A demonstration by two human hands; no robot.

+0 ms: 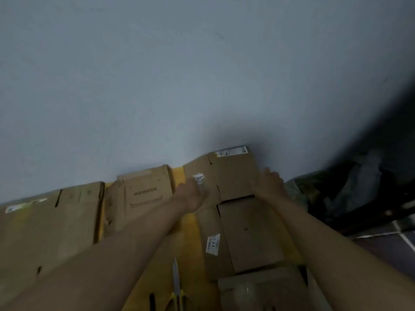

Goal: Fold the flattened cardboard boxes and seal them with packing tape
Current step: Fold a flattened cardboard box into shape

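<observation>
A flattened brown cardboard box (pixel 244 232) with white labels lies lengthwise on a yellow surface (pixel 188 234), its far end against the wall. My left hand (pixel 193 196) rests on the box's left far flap near a small white sticker. My right hand (pixel 269 182) holds the right edge of the far flap, fingers over the cardboard's edge. The picture is blurred, so finger detail is unclear. No tape roll is visible.
Two more flattened boxes, one at centre (pixel 143 196) and one at left (pixel 51 227), lie to the left along the blue-grey wall (pixel 202 75). Scissors with yellow handles (pixel 177 286) lie near the bottom edge. Dark bags (pixel 350 189) sit at the right on a tiled floor.
</observation>
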